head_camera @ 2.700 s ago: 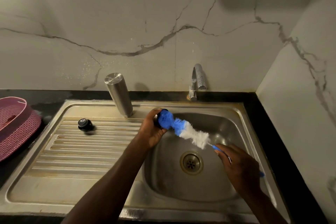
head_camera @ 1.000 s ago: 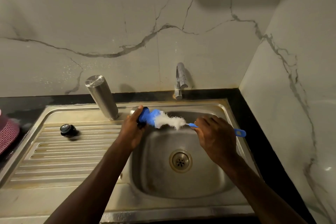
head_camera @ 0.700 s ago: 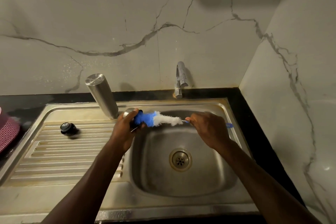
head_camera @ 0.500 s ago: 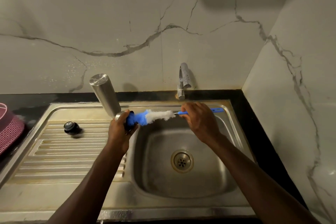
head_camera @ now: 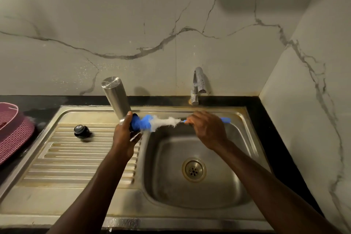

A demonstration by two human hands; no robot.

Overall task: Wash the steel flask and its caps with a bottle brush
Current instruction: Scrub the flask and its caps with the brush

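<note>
My left hand (head_camera: 124, 137) grips a steel cap (head_camera: 133, 135) over the left edge of the sink basin. The blue and white bottle brush (head_camera: 152, 121) has its blue tip pushed into that cap. My right hand (head_camera: 206, 129) holds the brush's blue handle, whose end (head_camera: 226, 119) sticks out to the right. The steel flask (head_camera: 115, 97) stands upside down at the back of the drainboard, just behind my left hand. A small black cap (head_camera: 81, 130) lies on the ribbed drainboard to the left.
The steel sink (head_camera: 237, 167) has a drain (head_camera: 193, 169) in the basin and a tap (head_camera: 197, 85) at the back, not running. A pink woven basket (head_camera: 13, 131) sits on the black counter at far left. A marble wall closes the right side.
Both hands have risen and shifted left toward the flask with the cap and brush. The brush now lies nearly level, its handle swung up and back.
</note>
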